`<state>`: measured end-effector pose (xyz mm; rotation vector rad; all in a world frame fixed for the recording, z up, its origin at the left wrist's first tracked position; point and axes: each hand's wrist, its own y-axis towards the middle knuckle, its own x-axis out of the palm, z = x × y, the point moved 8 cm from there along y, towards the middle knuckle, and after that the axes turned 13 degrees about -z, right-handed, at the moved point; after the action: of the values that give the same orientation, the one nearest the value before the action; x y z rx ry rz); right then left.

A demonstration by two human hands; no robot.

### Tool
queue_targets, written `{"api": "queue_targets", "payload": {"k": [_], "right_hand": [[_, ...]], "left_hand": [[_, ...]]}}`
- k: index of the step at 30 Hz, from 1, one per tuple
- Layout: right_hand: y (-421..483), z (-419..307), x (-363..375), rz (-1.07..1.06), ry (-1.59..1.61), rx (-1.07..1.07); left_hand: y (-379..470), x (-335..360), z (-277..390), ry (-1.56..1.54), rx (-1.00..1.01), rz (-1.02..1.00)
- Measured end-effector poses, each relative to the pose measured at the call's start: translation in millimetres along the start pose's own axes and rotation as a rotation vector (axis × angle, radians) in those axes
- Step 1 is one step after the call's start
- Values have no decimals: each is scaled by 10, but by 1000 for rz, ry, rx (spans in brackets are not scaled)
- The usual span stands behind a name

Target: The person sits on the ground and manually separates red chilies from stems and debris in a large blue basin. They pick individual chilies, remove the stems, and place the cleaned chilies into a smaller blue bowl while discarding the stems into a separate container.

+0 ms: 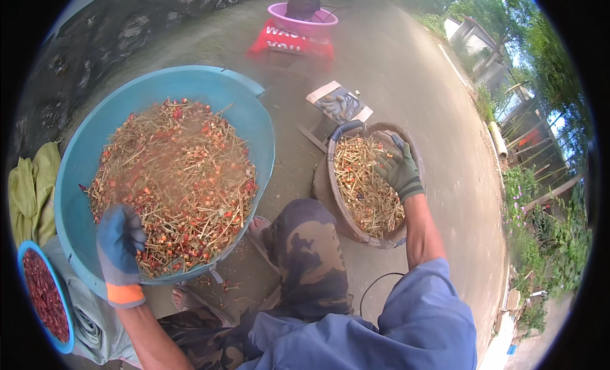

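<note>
My left hand (122, 241), in a blue-grey work glove with an orange cuff, is over the near left part of a large blue plastic tub (248, 100). Its fingers curl towards dried stalks mixed with red chilli pieces (190, 179); whether they grip any is hidden. My right hand (399, 173) wears a green glove and is at the right side of a round woven basket (329, 212). The palm shows, with the fingers apart and nothing held. Pale stalks with orange-red bits (362, 189) fill much of the basket.
Beyond the basket stands a small wooden stool (329, 89) with grey gloves on it. A pink basin (281, 21) rests on a red cloth-draped support (295, 46). At left are a blue-rimmed container of dried red chillies (45, 296) and a yellow-green sack (31, 193).
</note>
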<state>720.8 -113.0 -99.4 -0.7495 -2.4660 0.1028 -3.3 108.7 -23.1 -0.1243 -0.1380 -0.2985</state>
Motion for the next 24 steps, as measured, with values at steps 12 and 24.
{"api": "queue_targets", "payload": {"k": [12, 24], "right_hand": [[31, 272, -257, -12, 7, 30], [-126, 70, -84, 197, -849, 122]], "left_hand": [[17, -24, -33, -48, 5, -43], [-40, -44, 64, -24, 31, -25]]}}
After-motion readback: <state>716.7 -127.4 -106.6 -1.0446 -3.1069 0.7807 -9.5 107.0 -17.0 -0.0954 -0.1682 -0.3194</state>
